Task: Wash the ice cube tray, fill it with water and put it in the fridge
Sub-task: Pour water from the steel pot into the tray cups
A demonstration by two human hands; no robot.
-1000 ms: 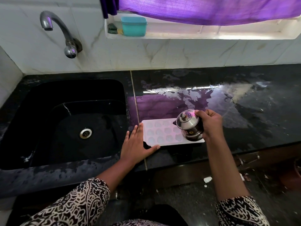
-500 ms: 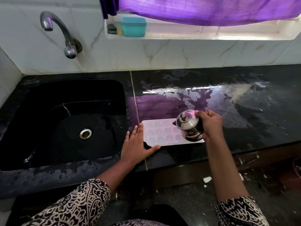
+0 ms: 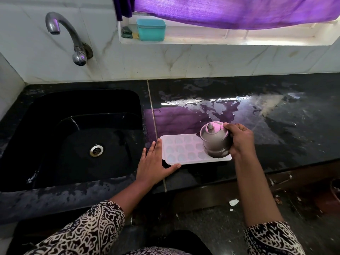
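Filling step: lidded steel pot [image 3: 215, 140] tipped over the ice cube tray [image 3: 184, 150], spout aimed left.

Head view: the tray lies flat on the wet black counter [image 3: 276, 126], just right of the sink [image 3: 73, 135], long axis running left to right. The right hand [image 3: 239, 140] is clamped around the pot above the tray's right end, forearm reaching in from below. The left hand [image 3: 156, 161] lies flat, fingers spread, steadying the tray's left edge. I'd say the pour must work leftward.

I see daylight come from the window [image 3: 257, 36] behind the purple curtain [image 3: 230, 11]; it is blown out white. Strong glare and purple reflection on the wet countertop [image 3: 211, 107]. Sink [image 3: 82, 116] v. dark. Edges bend from wide-angle lens; focus is sharp.
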